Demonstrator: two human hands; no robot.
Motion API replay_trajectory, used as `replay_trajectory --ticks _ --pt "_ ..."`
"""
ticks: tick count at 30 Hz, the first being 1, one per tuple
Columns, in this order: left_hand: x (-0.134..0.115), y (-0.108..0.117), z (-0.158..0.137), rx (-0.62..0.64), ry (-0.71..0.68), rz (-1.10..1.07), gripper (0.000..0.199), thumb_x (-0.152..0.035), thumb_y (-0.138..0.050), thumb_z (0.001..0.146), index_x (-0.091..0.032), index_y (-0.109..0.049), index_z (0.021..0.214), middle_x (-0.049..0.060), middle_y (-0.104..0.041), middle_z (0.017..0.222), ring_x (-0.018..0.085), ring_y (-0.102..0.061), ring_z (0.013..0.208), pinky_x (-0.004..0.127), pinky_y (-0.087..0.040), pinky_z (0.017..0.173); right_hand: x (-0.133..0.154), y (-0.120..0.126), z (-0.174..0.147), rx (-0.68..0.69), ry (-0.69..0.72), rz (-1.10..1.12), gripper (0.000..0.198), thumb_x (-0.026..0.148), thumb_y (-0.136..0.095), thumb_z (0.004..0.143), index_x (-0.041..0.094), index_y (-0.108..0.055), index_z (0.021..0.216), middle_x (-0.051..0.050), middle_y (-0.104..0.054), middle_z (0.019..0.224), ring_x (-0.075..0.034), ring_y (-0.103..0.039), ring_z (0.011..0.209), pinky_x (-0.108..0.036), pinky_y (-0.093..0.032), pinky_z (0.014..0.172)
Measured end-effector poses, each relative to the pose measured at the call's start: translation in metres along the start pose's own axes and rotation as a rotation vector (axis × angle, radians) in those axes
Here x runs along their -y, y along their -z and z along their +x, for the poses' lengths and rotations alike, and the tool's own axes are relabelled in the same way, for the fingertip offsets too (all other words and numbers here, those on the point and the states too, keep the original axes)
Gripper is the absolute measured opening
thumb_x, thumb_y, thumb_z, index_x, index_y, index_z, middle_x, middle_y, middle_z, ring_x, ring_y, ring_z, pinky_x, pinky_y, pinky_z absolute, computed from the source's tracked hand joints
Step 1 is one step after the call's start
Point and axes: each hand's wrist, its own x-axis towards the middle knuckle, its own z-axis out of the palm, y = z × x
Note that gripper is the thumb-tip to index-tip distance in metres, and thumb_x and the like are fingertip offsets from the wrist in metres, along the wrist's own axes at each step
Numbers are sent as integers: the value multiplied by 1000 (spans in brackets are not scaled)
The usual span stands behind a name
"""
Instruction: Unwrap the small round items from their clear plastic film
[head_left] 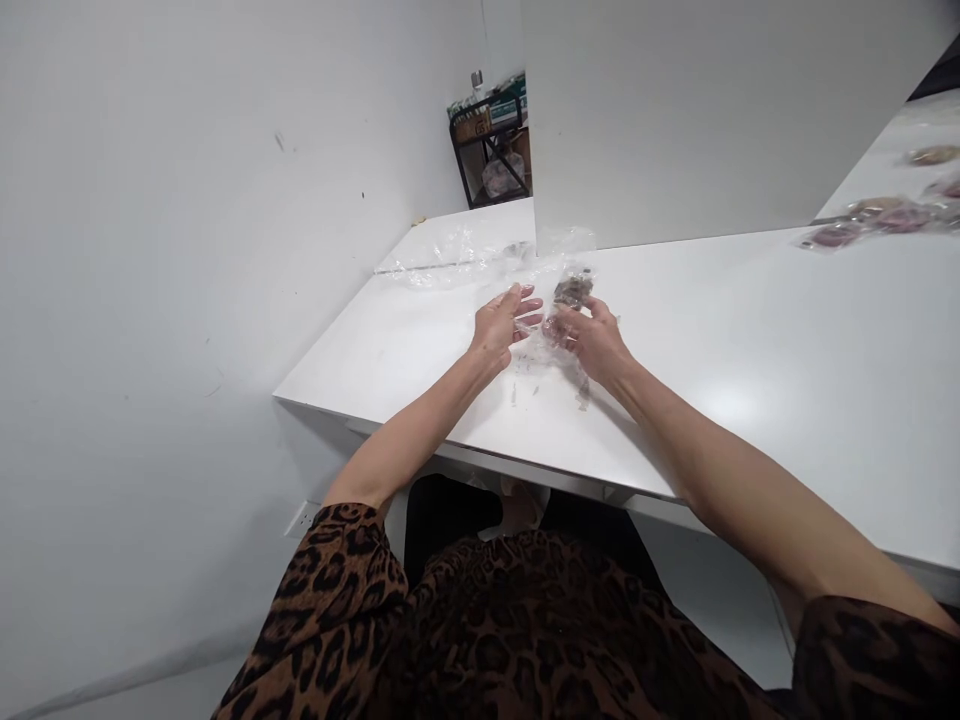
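My right hand (596, 340) has its fingers curled round a clear plastic bag holding a dark brown, mottled item (574, 288); the item's kind is too blurred to make out. Just to the left, my left hand (504, 325) is turned palm inward with its fingers apart, close beside the bag. Crumpled clear plastic wrap (450, 262) lies behind both hands across the white table (397, 345). Small dark and brown shapes show on the tabletop below the bag.
A tall pale partition (675, 120) stands along the table's back edge. Several clear packets with pinkish and tan items (900, 215) lie at the far right. A black shelf rack (487, 150) with boxes stands behind. A white wall (187, 250) closes the left.
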Motion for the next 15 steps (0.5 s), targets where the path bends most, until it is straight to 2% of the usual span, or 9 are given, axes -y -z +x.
replay_trajectory --ticks 3,6,8,11,13,15 --pt "-6 6 2 -23 -30 -85 32 -45 -57 106 -17 -70 111 6 -77 92 10 -70 71 18 -47 65 6 4 5 -100 -96 155 47 24 -89 62 24 -60 99 1 -69 84 -15 -67 71 -28 -60 62" --pt "-10 12 11 -71 4 -221 31 -38 -45 111 -17 -68 109 1 -70 75 7 -60 55 17 -41 55 12 4 0 -45 -105 163 38 17 -87 65 23 -64 94 1 -70 80 -14 -65 68 -26 -59 61" --pt "-11 16 17 -96 22 -301 33 -38 -40 112 -18 -67 108 -2 -62 65 5 -50 46 17 -39 52 16 2 -7 81 -109 105 33 24 -88 71 23 -66 95 -1 -72 85 -13 -66 70 -26 -60 64" --pt "-8 17 19 -50 -2 -326 35 -43 -41 112 -20 -67 113 -7 -49 56 6 -42 41 17 -43 54 17 -3 -19 289 -155 32 37 48 -85 80 23 -65 99 -5 -73 97 -15 -69 76 -28 -62 68" --pt "-3 15 17 18 -18 -292 36 -45 -43 111 -20 -69 117 -7 -44 54 7 -45 43 18 -48 58 15 -7 -24 361 -196 12 46 58 -86 78 25 -64 103 -5 -73 100 -16 -69 78 -28 -61 66" --pt "0 12 12 93 -13 -269 37 -46 -47 109 -19 -71 117 -6 -44 53 7 -49 46 19 -52 60 12 -10 -27 395 -229 5 56 55 -92 70 26 -63 108 -3 -73 101 -16 -69 78 -28 -61 65"
